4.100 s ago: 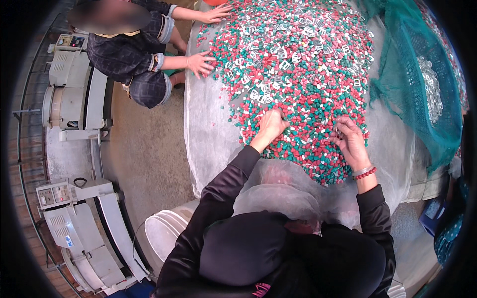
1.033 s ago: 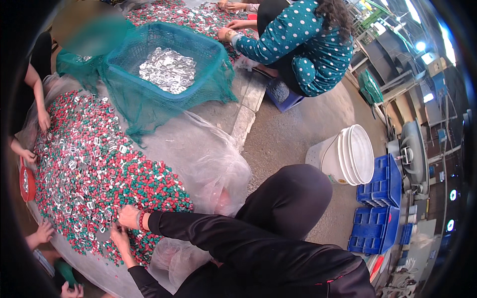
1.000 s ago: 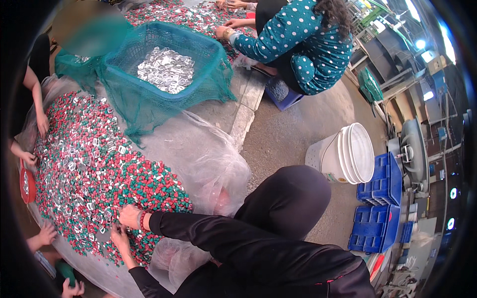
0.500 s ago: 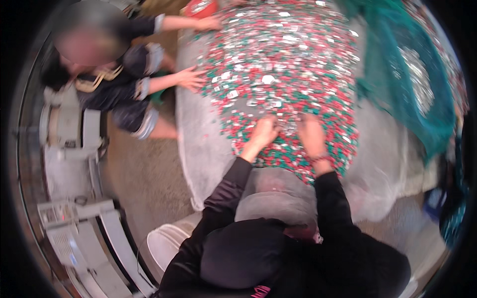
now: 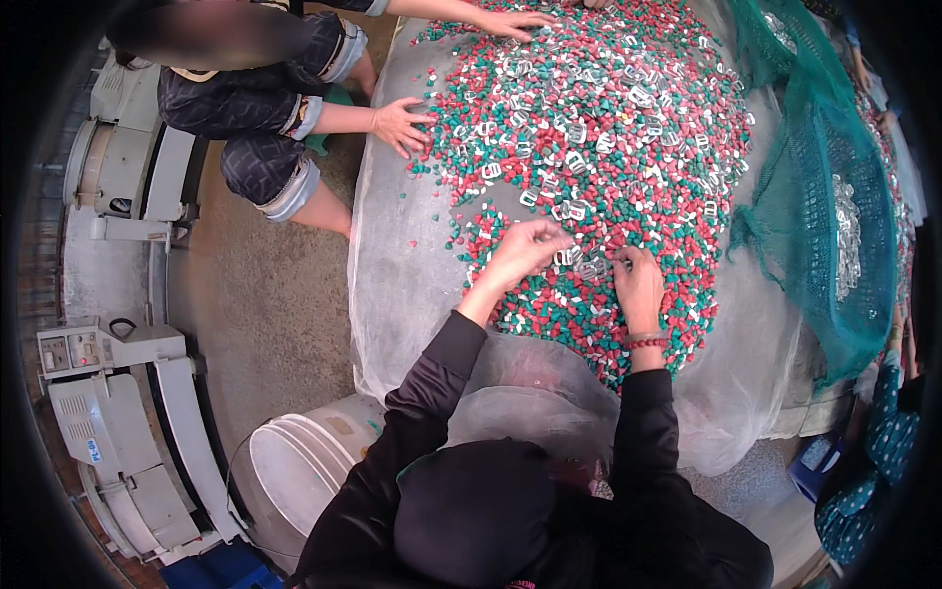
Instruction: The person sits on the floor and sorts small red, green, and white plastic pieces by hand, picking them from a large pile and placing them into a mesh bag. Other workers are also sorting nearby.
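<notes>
A broad layer of small red, green and white tumbling chips [image 5: 549, 314] lies in front of me on a translucent sheet, with many silver metal buckles scattered among them. My left hand [image 5: 525, 250] is over the near part of the layer, thumb and fingers pinched at a metal buckle [image 5: 566, 257]. Just to the right, more buckles [image 5: 593, 269] lie between my two hands. My right hand [image 5: 640, 285], a red bead bracelet at its wrist, has its fingers curled down to the chips beside these buckles. What its fingertips hold, if anything, is hidden.
At the left a co-worker spreads one hand [image 5: 400, 128] on the layer's edge and another [image 5: 515, 22] farther back. Green netting [image 5: 785, 187] drapes by a blue-green basket [image 5: 868, 329] of buckles at the right. A white bucket [image 5: 299, 461] and grey machines [image 5: 113, 422] stand left.
My view has shifted and become sharper. My left hand has gone from a blurred sweep to a pinch at a buckle. The co-worker's farther hand has reached farther over the chips.
</notes>
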Motion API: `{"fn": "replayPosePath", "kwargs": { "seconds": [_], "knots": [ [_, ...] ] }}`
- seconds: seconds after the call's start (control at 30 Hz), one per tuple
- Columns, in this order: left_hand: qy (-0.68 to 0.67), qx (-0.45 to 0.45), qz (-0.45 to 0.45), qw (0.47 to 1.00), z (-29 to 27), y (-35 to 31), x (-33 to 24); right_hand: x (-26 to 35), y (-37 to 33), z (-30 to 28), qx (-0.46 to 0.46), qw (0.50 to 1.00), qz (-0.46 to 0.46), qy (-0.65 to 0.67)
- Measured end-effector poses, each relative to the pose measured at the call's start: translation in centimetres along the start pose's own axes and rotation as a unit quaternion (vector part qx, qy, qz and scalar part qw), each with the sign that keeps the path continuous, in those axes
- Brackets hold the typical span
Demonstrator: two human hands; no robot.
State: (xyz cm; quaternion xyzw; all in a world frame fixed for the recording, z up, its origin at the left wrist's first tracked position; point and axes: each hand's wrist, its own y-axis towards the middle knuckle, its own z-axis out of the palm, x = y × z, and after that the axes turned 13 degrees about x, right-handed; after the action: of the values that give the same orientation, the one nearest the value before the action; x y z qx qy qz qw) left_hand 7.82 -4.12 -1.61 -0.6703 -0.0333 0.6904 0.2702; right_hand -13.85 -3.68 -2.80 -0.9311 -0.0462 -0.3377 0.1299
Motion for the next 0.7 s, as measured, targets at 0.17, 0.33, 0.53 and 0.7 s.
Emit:
{"fn": "replayPosePath", "kwargs": {
  "seconds": [0.17, 0.33, 0.53, 0.7],
  "knots": [
    [0.497, -0.102, 0.042, 0.86, 2.5, 1.0, 2.6, -1.7, -3.0, -0.6, -0.05, 0.93, 0.108, 0.349],
    [0.278, -0.048, 0.144, 0.949, 2.3, 1.0, 1.3, -1.7, -4.4, -2.2, 0.019, 0.792, 0.09, 0.603],
    [-0.362, 0.158, 0.169, 0.903, 1.7, 0.0, -1.0, -1.3, -5.4, -3.0, 0.093, 0.425, -0.089, 0.896],
    [0.073, 0.04, 0.039, 0.996, 2.7, 2.9, -0.2, -1.1, -5.9, -2.9, 0.14, 0.354, -0.093, 0.92]
  ]
}}
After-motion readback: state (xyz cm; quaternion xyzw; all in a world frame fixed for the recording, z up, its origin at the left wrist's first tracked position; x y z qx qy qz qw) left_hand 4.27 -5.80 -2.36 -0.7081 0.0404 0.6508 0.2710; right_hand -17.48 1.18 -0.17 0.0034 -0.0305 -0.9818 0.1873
